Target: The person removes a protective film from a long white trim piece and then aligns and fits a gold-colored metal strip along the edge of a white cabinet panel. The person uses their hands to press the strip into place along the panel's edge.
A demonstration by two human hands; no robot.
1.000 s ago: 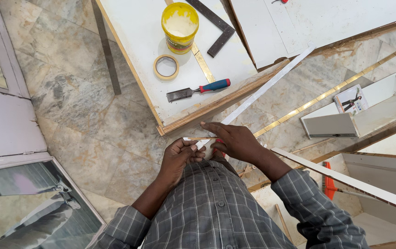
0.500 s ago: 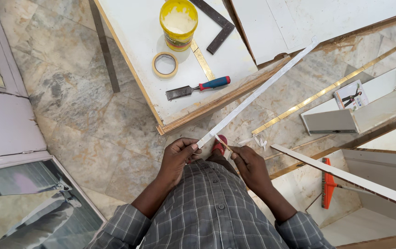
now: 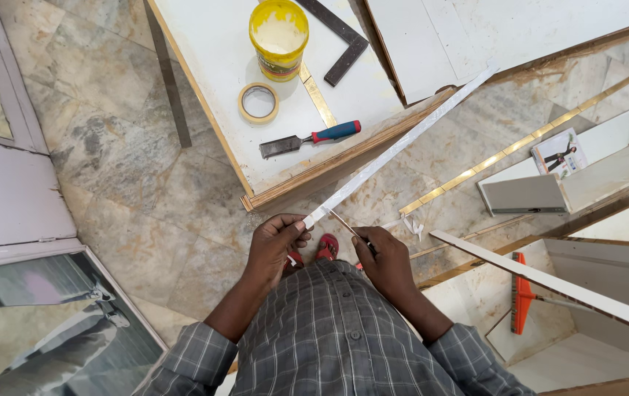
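Note:
My left hand (image 3: 276,242) pinches the near end of a long thin white strip (image 3: 402,143) that slants up and right across the corner of the white worktable (image 3: 219,88). My right hand (image 3: 382,258) grips a small thin blade-like tool (image 3: 340,221), its tip touching the strip's near end beside my left thumb. On the table lie a chisel with a red and blue handle (image 3: 311,139), a roll of tape (image 3: 259,103), a yellow tub (image 3: 278,37) and a dark metal square (image 3: 340,40).
Marble floor spreads below. A gold strip (image 3: 520,147) lies on the floor to the right, near white board pieces (image 3: 571,183). An orange-headed brush (image 3: 522,293) and a white board edge (image 3: 549,282) sit at right. A glass door panel (image 3: 43,323) is at lower left.
My right hand came off the strip's top and dropped to the right, now holding the thin tool against the strip's end. The strip's far end rose a little.

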